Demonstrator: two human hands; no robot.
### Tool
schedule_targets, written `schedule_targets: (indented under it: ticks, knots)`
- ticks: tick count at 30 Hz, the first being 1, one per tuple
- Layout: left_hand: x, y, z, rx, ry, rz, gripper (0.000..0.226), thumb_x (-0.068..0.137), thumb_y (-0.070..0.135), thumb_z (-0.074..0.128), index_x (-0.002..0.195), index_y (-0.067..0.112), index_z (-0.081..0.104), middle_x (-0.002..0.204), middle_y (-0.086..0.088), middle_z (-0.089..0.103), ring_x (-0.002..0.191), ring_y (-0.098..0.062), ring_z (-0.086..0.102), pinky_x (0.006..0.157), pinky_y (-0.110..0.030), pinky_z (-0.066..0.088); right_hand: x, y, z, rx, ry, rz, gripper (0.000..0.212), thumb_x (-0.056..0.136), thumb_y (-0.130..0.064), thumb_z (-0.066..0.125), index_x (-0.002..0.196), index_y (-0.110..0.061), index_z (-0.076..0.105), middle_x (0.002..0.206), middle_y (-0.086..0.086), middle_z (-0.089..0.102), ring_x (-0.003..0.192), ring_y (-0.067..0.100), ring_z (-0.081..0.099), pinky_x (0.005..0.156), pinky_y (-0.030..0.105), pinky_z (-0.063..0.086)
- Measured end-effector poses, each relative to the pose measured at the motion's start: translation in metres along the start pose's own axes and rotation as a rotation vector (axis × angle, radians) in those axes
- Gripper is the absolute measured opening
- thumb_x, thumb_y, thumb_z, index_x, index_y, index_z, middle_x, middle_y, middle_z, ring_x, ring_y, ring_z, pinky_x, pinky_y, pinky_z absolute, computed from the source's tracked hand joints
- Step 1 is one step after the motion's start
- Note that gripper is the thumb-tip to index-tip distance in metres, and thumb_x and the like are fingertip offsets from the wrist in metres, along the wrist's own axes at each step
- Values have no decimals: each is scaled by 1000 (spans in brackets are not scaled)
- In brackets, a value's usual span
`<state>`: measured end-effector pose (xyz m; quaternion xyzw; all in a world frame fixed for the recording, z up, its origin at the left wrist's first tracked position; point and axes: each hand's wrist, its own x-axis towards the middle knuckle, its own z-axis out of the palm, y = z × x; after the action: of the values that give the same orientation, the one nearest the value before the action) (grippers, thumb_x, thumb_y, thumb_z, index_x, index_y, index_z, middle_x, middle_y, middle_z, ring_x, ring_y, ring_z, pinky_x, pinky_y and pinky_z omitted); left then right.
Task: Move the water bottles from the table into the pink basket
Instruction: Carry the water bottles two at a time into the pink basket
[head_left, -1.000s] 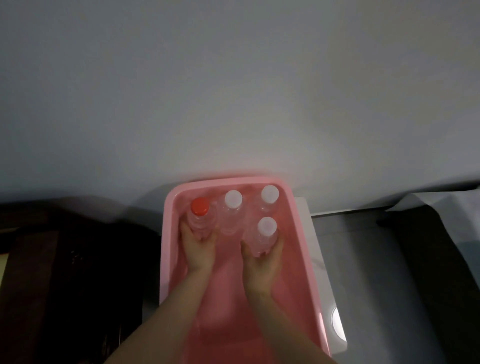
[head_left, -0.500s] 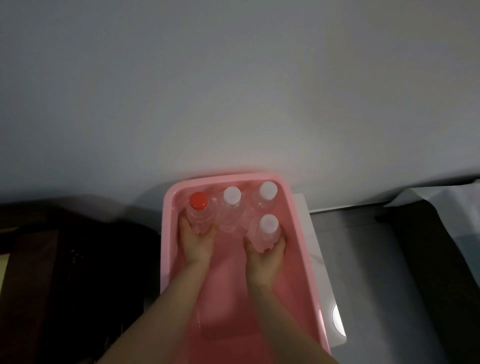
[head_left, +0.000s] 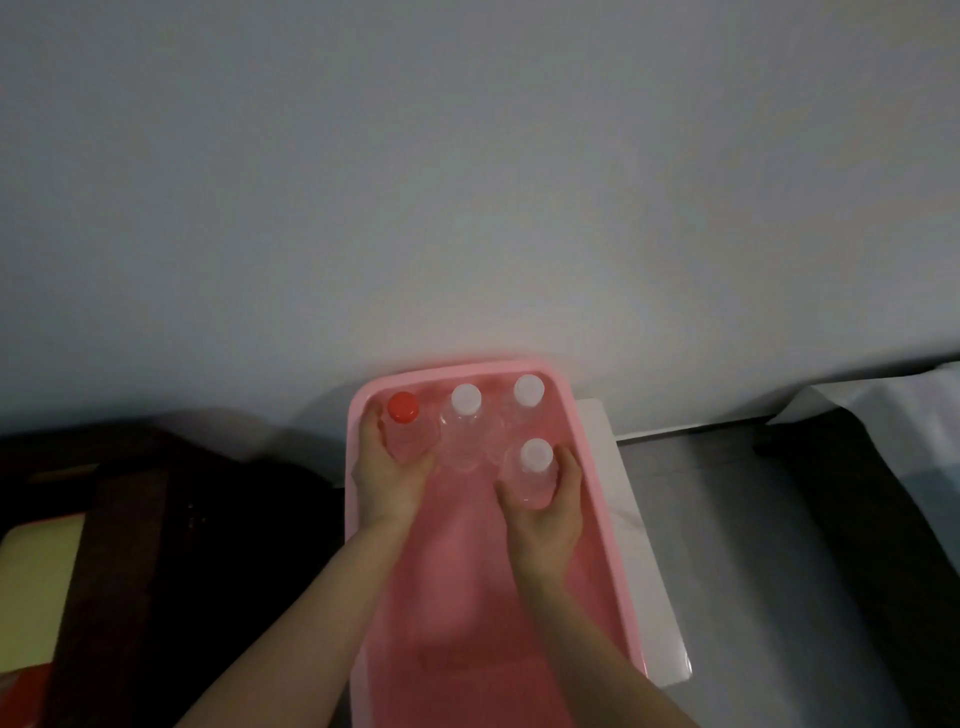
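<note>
Several clear water bottles stand upright at the far end of the pink basket (head_left: 597, 499). My left hand (head_left: 387, 480) is wrapped around the red-capped bottle (head_left: 404, 428) in the far left corner. My right hand (head_left: 545, 514) grips a white-capped bottle (head_left: 535, 467) on the right side, in front of the back row. Two more white-capped bottles stand free against the far wall, one in the middle (head_left: 464, 421) and one at the right (head_left: 527, 397). Both forearms reach in over the basket's bare near floor.
The basket rests on a white stand (head_left: 649, 571) against a pale wall (head_left: 467, 182). A dark piece of furniture (head_left: 182, 545) sits to the left and a grey floor (head_left: 753, 545) to the right. A dark cloth-covered surface (head_left: 883, 493) lies at far right.
Both hands with their bottles have shifted a little toward the basket's far end; the red-capped bottle now sits closer to the far left corner. The other two bottles stay put.
</note>
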<state>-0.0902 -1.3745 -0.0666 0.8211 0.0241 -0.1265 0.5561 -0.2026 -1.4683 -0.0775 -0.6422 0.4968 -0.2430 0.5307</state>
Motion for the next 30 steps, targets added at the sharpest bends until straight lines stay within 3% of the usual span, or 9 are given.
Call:
schedule_targets:
  ticks: [2,8,12,15,17,21,24,27,30]
  knots:
    - [-6,12,-11,0,-2,72,64,68,22,85,120,36,52,121,15,63,109,-5,60,92,-15,45,-1,-13,-8,32,-18,-51,79,72,-24,85,141,-23,46,138,-15,52,126,0,47,104,18,35]
    - [10,23,-39,-163,-160,154,62,70,-7,79,119,25,59,116,6,65,99,11,63,88,-9,48,13,-34,-31,34,-136,-204,39,74,-12,81,109,-27,71,109,-23,69,104,-8,62,90,6,45]
    - [29,21,-48,-65,-287,185,66,68,-10,79,125,15,58,121,-6,64,107,-13,62,93,-10,46,22,-31,-41,-99,-221,-268,40,73,-16,81,110,-30,71,99,-33,65,97,-17,59,82,0,42]
    - [40,20,-48,0,-332,200,71,66,-5,82,130,11,57,121,-3,64,108,-15,61,100,-20,44,28,-31,-46,-223,-272,-375,46,73,-16,80,117,-26,69,105,-31,63,97,-10,60,87,8,46]
    - [43,20,-45,37,-327,226,70,65,-2,84,129,9,59,121,-2,64,105,-13,62,96,-14,45,32,-34,-46,-282,-290,-459,45,74,-13,80,116,-21,70,108,-17,69,98,4,64,89,23,52]
    - [48,23,-39,74,-255,274,49,67,-1,82,114,7,68,106,-11,72,93,-21,67,92,-25,50,40,-39,-42,-329,-233,-524,37,74,-10,79,110,-19,73,99,-1,75,88,20,69,79,42,57]
    - [49,22,-40,57,-235,279,48,68,-2,81,112,13,68,104,-10,72,87,-11,68,86,-12,51,45,-37,-43,-269,-200,-468,38,75,-10,78,109,-26,72,98,-6,75,89,17,69,81,43,57]
    - [47,18,-41,-21,-236,251,51,68,-7,80,110,18,67,101,-4,71,81,9,67,81,-6,49,47,-33,-46,-205,-261,-413,54,75,-12,78,120,-39,63,98,-27,71,94,2,68,87,30,57]
    - [47,16,-41,-63,-255,221,50,65,-11,80,104,17,68,97,-1,71,82,10,67,81,-7,49,48,-32,-46,-72,-342,-329,68,72,-21,78,130,-46,53,104,-22,73,100,-1,68,88,14,52]
